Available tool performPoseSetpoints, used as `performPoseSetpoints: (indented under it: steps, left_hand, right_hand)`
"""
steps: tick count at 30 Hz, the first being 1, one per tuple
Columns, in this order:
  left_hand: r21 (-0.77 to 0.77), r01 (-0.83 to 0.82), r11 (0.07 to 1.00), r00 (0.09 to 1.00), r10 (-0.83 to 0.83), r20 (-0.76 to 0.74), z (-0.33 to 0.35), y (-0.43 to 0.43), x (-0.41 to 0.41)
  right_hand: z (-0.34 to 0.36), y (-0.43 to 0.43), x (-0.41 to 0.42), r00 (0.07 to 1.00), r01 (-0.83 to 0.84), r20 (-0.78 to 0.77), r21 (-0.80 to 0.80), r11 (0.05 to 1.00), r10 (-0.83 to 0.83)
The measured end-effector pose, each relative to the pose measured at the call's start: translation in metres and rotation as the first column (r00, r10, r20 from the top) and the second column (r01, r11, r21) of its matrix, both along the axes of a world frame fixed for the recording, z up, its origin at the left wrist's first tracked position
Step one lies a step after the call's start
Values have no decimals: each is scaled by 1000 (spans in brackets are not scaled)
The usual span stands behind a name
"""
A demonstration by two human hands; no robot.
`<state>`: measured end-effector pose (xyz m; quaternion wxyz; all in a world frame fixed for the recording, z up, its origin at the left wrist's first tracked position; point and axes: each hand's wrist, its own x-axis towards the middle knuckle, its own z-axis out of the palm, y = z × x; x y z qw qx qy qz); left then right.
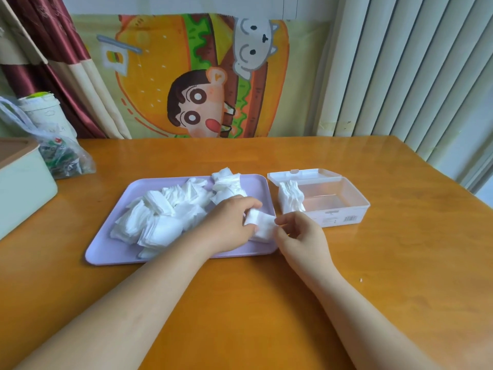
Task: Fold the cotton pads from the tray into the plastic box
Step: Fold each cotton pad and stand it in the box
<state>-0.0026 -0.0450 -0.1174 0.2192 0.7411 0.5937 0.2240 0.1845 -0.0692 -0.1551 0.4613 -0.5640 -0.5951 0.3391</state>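
Cotton pads lie heaped loosely on the lilac tray, mostly toward its left and far side. At the tray's near right corner both hands hold one pad. The left hand curls its fingers over the pad's left edge, and the right hand pinches its right edge. Just right of the tray the clear plastic box stands open, with folded pads upright at its tray-side end.
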Motion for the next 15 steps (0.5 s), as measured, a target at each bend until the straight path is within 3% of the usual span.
performPoseSetpoints:
  steps: [4,8,11,15]
  left_hand:
    - [107,-23,994,995,12,98,-3,1,-3]
    - [114,-78,990,968,48,246,-6,-10,-2]
    - [82,-154,985,890,102,445,-9,-22,2]
    - [83,-152,985,800,73,596,-13,-31,5]
  right_hand:
    - [-1,1,1,995,-21,-101,14,1000,22]
    - [4,-2,2,992,-73,-101,68,995,80]
    - [7,-6,4,984,-134,-104,109,985,145]
    - [5,-5,4,976,-172,-109,125,977,186]
